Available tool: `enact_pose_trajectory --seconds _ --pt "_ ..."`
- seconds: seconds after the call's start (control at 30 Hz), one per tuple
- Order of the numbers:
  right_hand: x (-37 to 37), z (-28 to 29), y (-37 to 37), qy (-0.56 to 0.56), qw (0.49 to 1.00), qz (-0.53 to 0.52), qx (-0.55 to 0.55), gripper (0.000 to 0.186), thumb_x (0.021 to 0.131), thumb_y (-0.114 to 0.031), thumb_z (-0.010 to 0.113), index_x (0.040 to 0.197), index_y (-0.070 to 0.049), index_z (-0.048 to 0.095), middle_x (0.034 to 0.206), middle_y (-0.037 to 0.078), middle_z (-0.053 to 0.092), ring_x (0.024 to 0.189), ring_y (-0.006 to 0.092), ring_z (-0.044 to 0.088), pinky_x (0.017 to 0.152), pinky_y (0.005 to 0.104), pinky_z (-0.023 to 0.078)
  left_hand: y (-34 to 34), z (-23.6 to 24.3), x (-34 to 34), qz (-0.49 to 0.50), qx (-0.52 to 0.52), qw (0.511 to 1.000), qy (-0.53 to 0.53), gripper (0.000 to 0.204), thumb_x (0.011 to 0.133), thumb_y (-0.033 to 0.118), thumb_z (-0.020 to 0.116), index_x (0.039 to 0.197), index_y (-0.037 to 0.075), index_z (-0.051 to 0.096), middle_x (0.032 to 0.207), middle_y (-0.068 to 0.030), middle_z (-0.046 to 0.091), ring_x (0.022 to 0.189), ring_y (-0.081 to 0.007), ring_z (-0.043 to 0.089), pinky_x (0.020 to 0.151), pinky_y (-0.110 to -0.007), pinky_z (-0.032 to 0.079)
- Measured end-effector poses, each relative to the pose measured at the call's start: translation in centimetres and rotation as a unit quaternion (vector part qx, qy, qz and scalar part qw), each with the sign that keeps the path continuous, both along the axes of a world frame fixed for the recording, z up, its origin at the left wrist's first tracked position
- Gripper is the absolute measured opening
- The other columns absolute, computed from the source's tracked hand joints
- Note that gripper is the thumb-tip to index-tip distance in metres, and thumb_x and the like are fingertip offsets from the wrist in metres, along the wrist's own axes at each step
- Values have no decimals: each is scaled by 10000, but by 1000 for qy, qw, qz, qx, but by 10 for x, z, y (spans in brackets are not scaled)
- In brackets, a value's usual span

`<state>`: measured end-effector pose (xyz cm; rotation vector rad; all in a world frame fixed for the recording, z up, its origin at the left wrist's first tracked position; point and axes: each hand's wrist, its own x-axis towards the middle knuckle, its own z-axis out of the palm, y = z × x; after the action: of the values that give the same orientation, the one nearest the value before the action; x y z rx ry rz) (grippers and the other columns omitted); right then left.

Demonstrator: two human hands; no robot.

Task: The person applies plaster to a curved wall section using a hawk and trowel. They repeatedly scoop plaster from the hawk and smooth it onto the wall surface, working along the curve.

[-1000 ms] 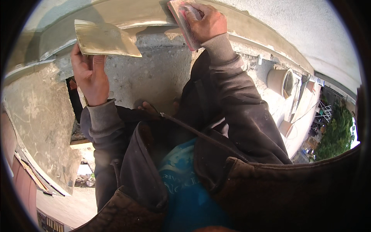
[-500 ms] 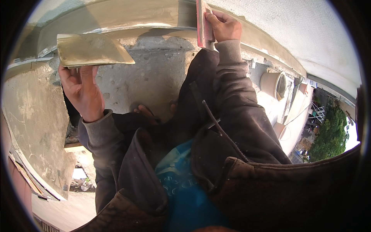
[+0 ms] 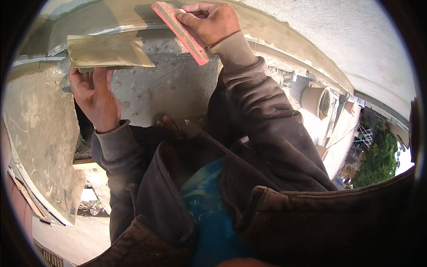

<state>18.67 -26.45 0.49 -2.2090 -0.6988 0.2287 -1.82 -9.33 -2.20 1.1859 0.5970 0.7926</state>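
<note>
My left hand (image 3: 98, 99) is closed under a flat metal plastering trowel (image 3: 109, 51). A thin film of wet-looking mortar covers its blade, and my fingers hide the handle. Up and to the right, my right hand (image 3: 212, 23) grips a plastering float (image 3: 180, 33) with a red edge. The float is tilted, with its far end close to a smooth grey-brown plastered band (image 3: 126, 15) along the wall. Whether it touches the band I cannot tell.
A rough concrete ledge (image 3: 149, 95) lies below my hands, with my feet on it. Left of it stands a plastered panel (image 3: 42, 142) beside a dark gap. On the right is a large round pipe (image 3: 313, 102), with a drop toward trees (image 3: 378, 160) beyond. White wall (image 3: 329, 40) fills the upper right.
My right hand has moved left with the float, which has gone from nearly upright to slanted. My left hand and the trowel have barely shifted.
</note>
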Motion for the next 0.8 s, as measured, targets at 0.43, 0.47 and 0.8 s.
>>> enact_pose_trajectory --seconds 0.43,0.47,0.8 --pt "36 -22 -49 -13 983 -178 -28 374 854 -304 794 1056 10 775 926 133 781 787 133 724 733 259 574 4 -5 3 9 11 1000 22 478 988 135 694 1379 12 447 1299 -108 585 1180 -186 586 968 -369 525" --pt "30 -19 -33 -2 987 -158 -20 353 876 -277 779 1063 23 766 923 133 780 785 132 722 725 255 574 3 -5 4 10 12 1000 22 482 988 136 694 1382 14 445 1297 -107 587 1180 -187 585 967 -369 524" --pt "25 -16 -5 229 964 -52 128 330 895 -328 709 950 -8 765 825 196 753 726 316 745 691 382 574 5 -12 6 6 -1 1000 21 522 984 143 702 1407 9 427 1315 -111 576 1203 -200 575 986 -384 519"
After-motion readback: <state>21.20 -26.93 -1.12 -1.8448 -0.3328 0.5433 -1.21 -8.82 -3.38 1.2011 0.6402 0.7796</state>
